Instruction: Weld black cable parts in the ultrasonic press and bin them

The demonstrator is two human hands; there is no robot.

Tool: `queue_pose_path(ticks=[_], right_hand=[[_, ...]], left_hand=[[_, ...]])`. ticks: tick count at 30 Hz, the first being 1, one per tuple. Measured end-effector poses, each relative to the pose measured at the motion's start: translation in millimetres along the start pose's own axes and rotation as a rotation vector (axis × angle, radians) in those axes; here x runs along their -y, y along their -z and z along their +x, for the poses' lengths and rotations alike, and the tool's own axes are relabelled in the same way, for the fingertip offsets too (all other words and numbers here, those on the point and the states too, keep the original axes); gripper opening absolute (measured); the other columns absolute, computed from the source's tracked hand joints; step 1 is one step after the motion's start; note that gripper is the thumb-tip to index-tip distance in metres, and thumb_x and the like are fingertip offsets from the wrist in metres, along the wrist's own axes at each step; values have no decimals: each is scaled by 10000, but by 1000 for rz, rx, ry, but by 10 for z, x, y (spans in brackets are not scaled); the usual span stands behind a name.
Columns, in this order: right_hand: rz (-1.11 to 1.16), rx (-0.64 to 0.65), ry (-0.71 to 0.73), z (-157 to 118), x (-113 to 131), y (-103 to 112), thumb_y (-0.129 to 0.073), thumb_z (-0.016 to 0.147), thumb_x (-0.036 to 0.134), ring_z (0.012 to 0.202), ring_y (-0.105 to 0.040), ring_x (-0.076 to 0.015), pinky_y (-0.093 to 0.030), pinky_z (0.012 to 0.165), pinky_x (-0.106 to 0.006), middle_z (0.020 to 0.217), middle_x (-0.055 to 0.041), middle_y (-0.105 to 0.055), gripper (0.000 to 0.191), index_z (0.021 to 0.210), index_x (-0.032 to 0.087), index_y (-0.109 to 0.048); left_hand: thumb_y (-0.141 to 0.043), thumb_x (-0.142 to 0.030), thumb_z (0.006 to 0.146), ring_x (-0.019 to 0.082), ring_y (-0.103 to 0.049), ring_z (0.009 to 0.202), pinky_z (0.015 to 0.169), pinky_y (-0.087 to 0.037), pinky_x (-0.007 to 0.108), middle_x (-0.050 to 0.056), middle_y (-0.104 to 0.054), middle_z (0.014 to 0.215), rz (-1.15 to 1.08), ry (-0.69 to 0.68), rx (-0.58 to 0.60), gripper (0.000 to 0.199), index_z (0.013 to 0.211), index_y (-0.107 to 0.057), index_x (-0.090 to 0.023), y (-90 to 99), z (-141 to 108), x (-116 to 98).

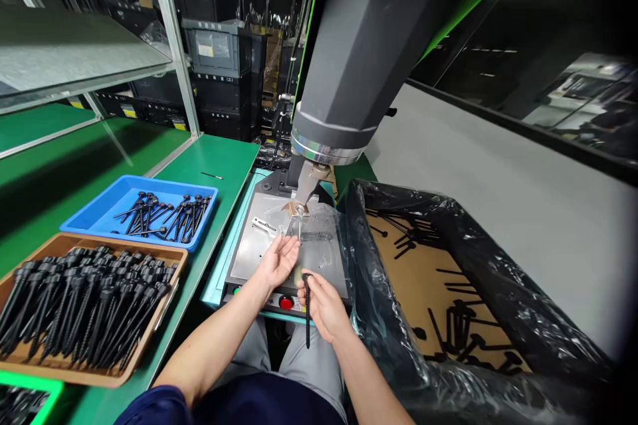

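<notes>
My right hand (323, 305) holds a black threaded bolt-like part (308, 312) between thumb and fingers, its head up and its shaft pointing down, in front of the machine's near edge. My left hand (280, 260) is palm up with its fingers spread over the metal plate (244, 252), and nothing shows in it. Just beyond its fingertips, a copper-coloured fixture (298, 209) sits under the nozzle of the large grey machine head (343, 66). A slotted metal bracket (264, 226) lies on the plate's left side.
On the green table (224, 159) at left stand a blue tray (124, 186) and a brown tray (144, 365), both with black parts. A red button (286, 303) is on the machine's front. At right, a plastic-lined box (409, 279) holds more black parts.
</notes>
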State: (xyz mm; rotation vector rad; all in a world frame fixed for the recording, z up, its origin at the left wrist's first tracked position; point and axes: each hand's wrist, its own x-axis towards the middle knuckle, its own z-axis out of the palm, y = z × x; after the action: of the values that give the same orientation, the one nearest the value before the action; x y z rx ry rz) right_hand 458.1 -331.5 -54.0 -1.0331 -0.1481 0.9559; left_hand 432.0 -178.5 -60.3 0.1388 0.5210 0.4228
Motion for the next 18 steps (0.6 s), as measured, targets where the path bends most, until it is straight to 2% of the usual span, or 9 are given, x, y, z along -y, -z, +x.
queue_pose_path(ticks=[4, 7, 10, 14, 18], right_hand=[[2, 35, -36, 272, -71, -81, -829, 661, 349, 621, -568, -117, -419, 547, -222, 777, -36, -679, 404, 991, 175, -675], [-6, 89, -43, 501, -140, -171, -817, 641, 324, 589, -566, -119, -406, 520, -220, 725, -24, -663, 428, 1011, 164, -670], [-12, 111, -28, 714, -192, -276, -790, 651, 324, 550, -562, -127, -384, 485, -223, 674, -10, -642, 483, 1081, 160, -645], [-26, 97, 60, 904, -214, -396, -764, 669, 348, 556, -573, -132, -404, 487, -235, 761, -30, -676, 485, 1099, 177, -619], [-55, 47, 222, 995, -143, -395, -727, 704, 383, 686, -627, -170, -505, 600, -302, 905, -42, -684, 409, 1054, 216, -598]], left_hand=[[-557, -198, 921, 141, -700, 666, 565, -583, 208, 63, -710, 779, -139, -44, -27, 125, 854, -633, -124, -79, 54, -122], [-503, -172, 941, 115, -674, 585, 483, -543, 174, 32, -686, 705, -142, -72, 9, 174, 823, -625, -136, -105, 36, -245], [-466, -166, 957, 90, -652, 547, 473, -523, 148, 21, -673, 671, -122, -97, 45, 231, 776, -606, -136, -138, 11, -381], [-473, -128, 944, 89, -640, 528, 489, -532, 150, 31, -660, 647, -47, -93, 73, 222, 760, -596, -120, -184, -25, -480], [-515, -58, 899, 96, -647, 537, 495, -538, 151, 38, -665, 670, 27, -140, 80, 165, 770, -598, -118, -185, -72, -445]])
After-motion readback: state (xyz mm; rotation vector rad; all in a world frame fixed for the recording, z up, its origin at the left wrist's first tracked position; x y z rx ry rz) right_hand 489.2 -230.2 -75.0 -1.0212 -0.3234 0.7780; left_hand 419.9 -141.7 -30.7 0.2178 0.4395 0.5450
